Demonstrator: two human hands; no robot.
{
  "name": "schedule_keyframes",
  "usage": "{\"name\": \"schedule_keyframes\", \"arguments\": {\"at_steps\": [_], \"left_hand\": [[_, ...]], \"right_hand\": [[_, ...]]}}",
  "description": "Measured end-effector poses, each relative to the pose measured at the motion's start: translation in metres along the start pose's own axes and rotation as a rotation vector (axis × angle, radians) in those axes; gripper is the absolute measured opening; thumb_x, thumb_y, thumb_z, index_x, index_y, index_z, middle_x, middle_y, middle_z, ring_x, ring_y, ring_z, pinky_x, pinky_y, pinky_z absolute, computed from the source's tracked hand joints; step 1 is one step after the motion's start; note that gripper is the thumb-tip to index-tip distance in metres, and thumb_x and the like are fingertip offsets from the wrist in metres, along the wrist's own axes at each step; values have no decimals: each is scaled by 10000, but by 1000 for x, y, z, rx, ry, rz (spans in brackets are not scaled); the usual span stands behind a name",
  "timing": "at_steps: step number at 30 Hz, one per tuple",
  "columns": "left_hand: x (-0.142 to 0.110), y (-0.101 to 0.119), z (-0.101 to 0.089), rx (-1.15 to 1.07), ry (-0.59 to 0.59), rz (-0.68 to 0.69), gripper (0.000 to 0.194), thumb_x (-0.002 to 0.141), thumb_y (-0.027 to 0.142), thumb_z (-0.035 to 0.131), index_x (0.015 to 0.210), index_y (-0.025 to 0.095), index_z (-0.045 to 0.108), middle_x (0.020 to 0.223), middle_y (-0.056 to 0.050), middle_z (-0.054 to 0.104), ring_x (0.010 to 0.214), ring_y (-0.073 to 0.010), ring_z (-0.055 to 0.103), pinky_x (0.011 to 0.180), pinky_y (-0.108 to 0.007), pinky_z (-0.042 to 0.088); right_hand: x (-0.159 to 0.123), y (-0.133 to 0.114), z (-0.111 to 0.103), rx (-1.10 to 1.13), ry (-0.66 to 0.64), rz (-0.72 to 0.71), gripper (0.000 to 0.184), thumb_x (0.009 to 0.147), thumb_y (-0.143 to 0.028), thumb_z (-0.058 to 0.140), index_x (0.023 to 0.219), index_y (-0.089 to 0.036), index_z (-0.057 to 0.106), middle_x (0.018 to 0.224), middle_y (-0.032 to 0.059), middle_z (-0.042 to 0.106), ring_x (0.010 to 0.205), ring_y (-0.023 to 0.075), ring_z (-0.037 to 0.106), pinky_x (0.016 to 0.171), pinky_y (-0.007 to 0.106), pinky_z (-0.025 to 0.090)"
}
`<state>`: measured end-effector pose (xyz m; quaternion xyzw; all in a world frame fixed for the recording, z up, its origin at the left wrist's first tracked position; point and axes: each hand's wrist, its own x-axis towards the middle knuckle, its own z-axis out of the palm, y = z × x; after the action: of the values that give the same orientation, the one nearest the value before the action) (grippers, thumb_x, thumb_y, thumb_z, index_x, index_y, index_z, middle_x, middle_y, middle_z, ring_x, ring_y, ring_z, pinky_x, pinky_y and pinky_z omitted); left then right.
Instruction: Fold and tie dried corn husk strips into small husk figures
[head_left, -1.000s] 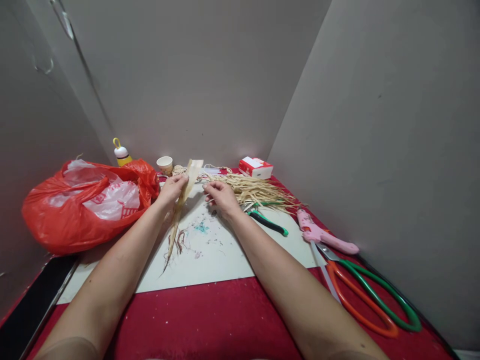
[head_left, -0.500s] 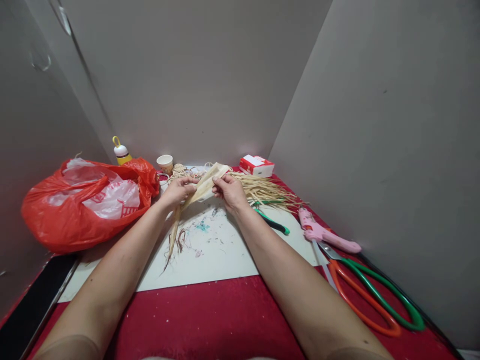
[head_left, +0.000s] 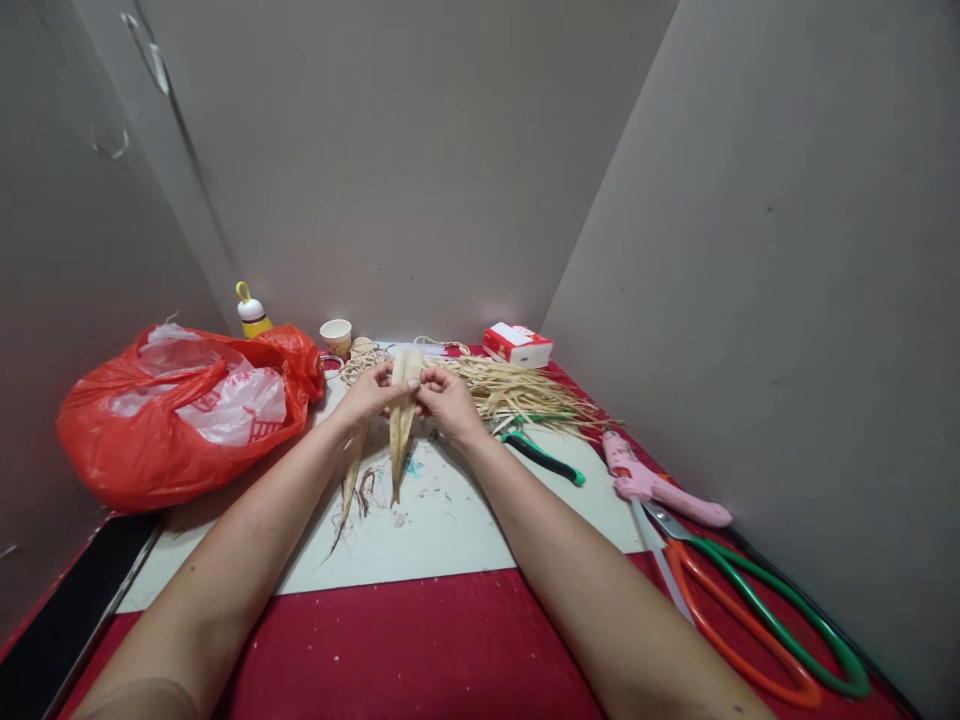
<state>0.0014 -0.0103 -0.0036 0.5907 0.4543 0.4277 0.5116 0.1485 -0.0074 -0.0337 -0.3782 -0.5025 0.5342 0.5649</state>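
A pale dried corn husk [head_left: 403,430] is held upright over the white board [head_left: 465,525], its broad end up and its tip pointing down toward me. My left hand [head_left: 370,392] pinches it from the left, thumb across its front. From the right, my right hand [head_left: 448,398] grips the husk's edge between thumb and fingers. Below my left hand another narrow husk strip [head_left: 349,490] lies on the board beside thin dark brown strands [head_left: 365,488]. Behind my right hand spreads a bundle of straw-coloured strips [head_left: 525,388].
On the left sits a red plastic bag [head_left: 142,450], with a yellow bottle [head_left: 253,315] and paper cup [head_left: 336,334] behind. A red-white box [head_left: 517,344] stands at the back. Green-handled pliers [head_left: 544,455], a pink glue gun [head_left: 664,490] and large scissors [head_left: 757,610] lie right.
The husk has swung from a slant, broad end to the upper right, to nearly vertical with its tip down. My hands have drawn closer together. The view has shifted slightly.
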Motion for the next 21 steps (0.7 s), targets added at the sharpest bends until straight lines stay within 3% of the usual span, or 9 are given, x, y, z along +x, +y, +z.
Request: {"name": "schedule_keyframes", "arguments": {"at_steps": [7, 11, 16, 21], "left_hand": [[5, -2, -3, -162, 27, -49, 305, 643, 405, 742, 761, 155, 614, 592, 30, 564, 537, -86, 517, 547, -211, 427], [4, -1, -3, -153, 1, -39, 363, 602, 430, 779, 756, 152, 605, 660, 13, 593, 587, -93, 537, 565, -216, 438], [4, -4, -4, -103, -19, -49, 433, 495, 316, 836, 833, 145, 625, 738, -15, 647, 637, -122, 576, 541, -209, 412], [7, -3, -5, -150, 44, -82, 271, 546, 272, 762, 710, 159, 580, 612, 30, 588, 554, -94, 534, 568, -223, 440]], "right_hand": [[1, -4, -4, -5, 33, 25, 301, 579, -418, 742, 677, -173, 598, 472, -37, 567, 412, 96, 504, 419, 211, 416], [2, -5, -5, -15, 40, 23, 292, 578, -413, 740, 669, -172, 601, 471, -38, 564, 410, 98, 508, 412, 211, 408], [-1, -8, -3, -43, 61, -14, 236, 602, -375, 710, 642, -184, 577, 460, -47, 553, 396, 94, 482, 407, 212, 390], [0, -6, -6, -78, 108, -42, 197, 629, -358, 669, 636, -189, 567, 438, -52, 538, 382, 88, 453, 413, 210, 376]]}}
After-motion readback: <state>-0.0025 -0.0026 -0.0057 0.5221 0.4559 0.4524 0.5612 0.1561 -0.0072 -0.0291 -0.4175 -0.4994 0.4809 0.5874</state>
